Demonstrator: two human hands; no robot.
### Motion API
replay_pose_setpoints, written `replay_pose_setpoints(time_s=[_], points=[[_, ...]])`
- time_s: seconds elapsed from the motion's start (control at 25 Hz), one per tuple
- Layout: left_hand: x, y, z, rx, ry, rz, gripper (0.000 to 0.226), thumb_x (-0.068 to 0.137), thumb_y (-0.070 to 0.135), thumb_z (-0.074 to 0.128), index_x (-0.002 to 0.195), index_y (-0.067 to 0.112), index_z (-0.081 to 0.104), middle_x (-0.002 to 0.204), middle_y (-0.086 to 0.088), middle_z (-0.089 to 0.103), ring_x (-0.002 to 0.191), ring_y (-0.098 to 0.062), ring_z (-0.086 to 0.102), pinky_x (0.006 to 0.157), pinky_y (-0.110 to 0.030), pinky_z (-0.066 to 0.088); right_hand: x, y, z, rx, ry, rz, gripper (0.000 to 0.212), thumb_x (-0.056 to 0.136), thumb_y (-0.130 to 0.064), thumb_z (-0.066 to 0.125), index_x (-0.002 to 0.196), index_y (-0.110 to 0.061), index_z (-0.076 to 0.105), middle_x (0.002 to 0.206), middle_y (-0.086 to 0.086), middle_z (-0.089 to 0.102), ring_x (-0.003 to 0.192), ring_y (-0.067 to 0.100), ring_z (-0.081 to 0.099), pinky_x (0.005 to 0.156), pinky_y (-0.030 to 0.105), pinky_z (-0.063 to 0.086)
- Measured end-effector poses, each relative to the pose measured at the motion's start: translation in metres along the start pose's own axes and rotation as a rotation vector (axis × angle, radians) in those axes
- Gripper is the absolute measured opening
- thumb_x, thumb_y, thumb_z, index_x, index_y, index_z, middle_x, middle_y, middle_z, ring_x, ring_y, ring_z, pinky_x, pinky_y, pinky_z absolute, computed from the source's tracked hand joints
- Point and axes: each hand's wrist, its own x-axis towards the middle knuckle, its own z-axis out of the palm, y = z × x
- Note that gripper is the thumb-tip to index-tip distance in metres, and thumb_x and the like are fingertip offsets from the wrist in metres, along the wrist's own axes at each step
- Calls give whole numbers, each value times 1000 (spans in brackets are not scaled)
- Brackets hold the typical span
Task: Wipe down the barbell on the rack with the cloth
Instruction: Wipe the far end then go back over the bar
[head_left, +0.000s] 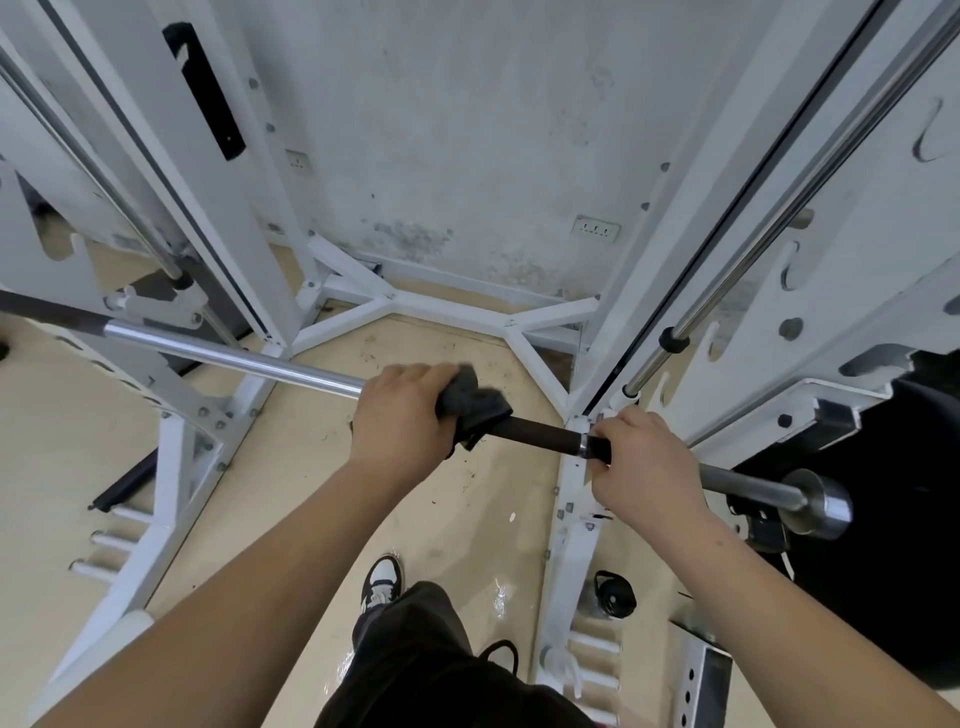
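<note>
The barbell (234, 358) runs across the view from the left edge to its steel end cap at the right, resting in the white rack (244, 218). A dark grey cloth (475, 410) is wrapped round the bar near its middle. My left hand (402, 415) grips the cloth against the bar. My right hand (641, 462) grips the bar itself, a little to the right, on the dark knurled section. The bar left of the cloth is shiny chrome.
The rack's white uprights stand to the left and right, with chrome guide rods (737, 265) along them. White base struts (447, 306) cross the beige floor by the wall. A black bottle (613, 595) lies near the right upright. My shoe (382, 577) is below.
</note>
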Motion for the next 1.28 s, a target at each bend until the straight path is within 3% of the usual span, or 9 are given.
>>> replay_pose_setpoints(time_s=[0.2, 0.32, 0.44, 0.64, 0.76, 0.88, 1.0, 1.12, 1.28], points=[[16, 25, 30, 297, -153, 12, 18, 85, 20, 58, 103, 21, 59, 89, 3, 66, 86, -26, 62, 102, -43, 42, 1, 2, -4, -22, -51, 32, 18, 92, -25, 60, 105, -22, 72, 91, -8, 48, 93, 16, 48, 64, 30, 37], [18, 63, 40, 239, -229, 84, 22, 89, 16, 59, 110, 21, 54, 99, 1, 64, 93, -24, 61, 87, -36, 43, 9, -5, -6, -78, -75, 49, 17, 86, -18, 59, 95, -19, 73, 86, -6, 46, 85, 15, 42, 56, 27, 29], [11, 38, 30, 190, -227, 190, 32, 87, 17, 64, 118, 21, 58, 105, 1, 67, 96, -26, 61, 81, -35, 43, 12, -3, -8, -84, -85, 72, 16, 83, -17, 59, 90, -21, 73, 84, -6, 49, 82, 16, 46, 56, 27, 33], [20, 14, 17, 148, -63, -176, 19, 94, 21, 57, 113, 21, 58, 94, -2, 65, 87, -28, 61, 67, -38, 49, 4, 1, -6, -10, -59, 60, 13, 90, -17, 60, 89, -18, 73, 88, -3, 50, 87, 18, 49, 60, 30, 38], [2, 73, 51, 90, -59, -15, 24, 81, 6, 65, 103, 16, 62, 83, -5, 68, 76, -30, 62, 65, -35, 37, 5, 1, -3, 8, -44, 35, 12, 89, -16, 61, 89, -15, 73, 89, -1, 52, 94, 22, 52, 63, 32, 38], [-7, 79, 62, 48, -133, 275, 33, 77, 10, 70, 109, 17, 66, 89, -1, 70, 81, -28, 65, 70, -37, 47, 6, 6, -1, 15, -32, 38, 13, 90, -20, 62, 91, -17, 75, 91, 0, 55, 98, 23, 54, 63, 31, 37], [15, 45, 40, 102, -174, 69, 27, 92, 24, 59, 119, 23, 59, 101, -1, 69, 93, -28, 64, 76, -42, 54, 3, 10, 1, 57, -8, 17, 15, 91, -20, 62, 95, -18, 76, 91, -2, 53, 97, 22, 53, 64, 31, 36], [19, 53, 43, 142, -72, -141, 19, 95, 23, 56, 114, 22, 57, 94, -2, 68, 85, -28, 65, 66, -37, 48, 1, 11, 4, 97, 1, 15, 14, 89, -18, 62, 91, -17, 76, 87, -4, 51, 96, 22, 55, 62, 31, 37], [4, 113, 76, 100, -196, 173, 28, 85, 10, 61, 113, 16, 60, 97, -6, 70, 88, -32, 65, 68, -36, 35, 5, 12, -1, 47, -18, 46, 13, 88, -27, 66, 90, -20, 77, 82, -6, 49, 89, 20, 54, 60, 30, 35]])
